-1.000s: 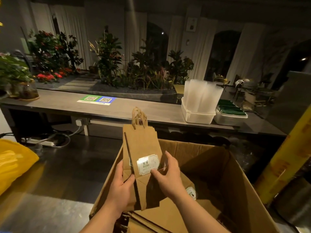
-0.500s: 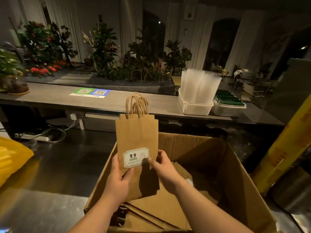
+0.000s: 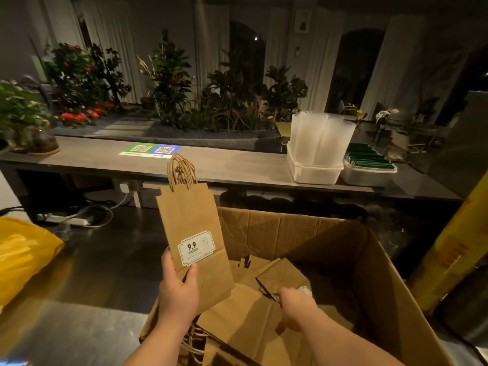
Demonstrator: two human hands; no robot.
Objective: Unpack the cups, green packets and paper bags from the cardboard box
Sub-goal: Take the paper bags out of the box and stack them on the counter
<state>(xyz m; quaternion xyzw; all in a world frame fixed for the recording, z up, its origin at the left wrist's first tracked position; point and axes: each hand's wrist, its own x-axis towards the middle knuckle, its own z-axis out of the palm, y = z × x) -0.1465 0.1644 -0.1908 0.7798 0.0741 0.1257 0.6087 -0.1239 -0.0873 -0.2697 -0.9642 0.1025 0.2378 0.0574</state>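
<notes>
1. Currently, at 6 o'clock and nearest the camera, the left hand (image 3: pixel 178 294) pinches the held paper bags (image 3: pixel 192 223) by their lower end, thumb on the front just below the label. The bags stand upright over the box's left rim, handles toward 12 o'clock.
2. At 5 o'clock, the right hand (image 3: pixel 293 310) reaches palm-down into the cardboard box (image 3: pixel 383 299) and touches the loose paper bags (image 3: pixel 237 320). Its fingertips are hidden, so a grip cannot be confirmed.
3. Step in hand (judgement): paper bag removal. Several flat bags lie in the box.
4. The next move calls for a firm hold on one loose bag, then a lift clear of the box wall.
5. Far off at 1 o'clock, on the counter (image 3: pixel 105 162), the cups (image 3: pixel 320 138) stand in a white tub (image 3: pixel 314 174). The green packets (image 3: pixel 368 158) fill a second tub (image 3: pixel 367 175) just beside it, so both appear unpacked.
</notes>
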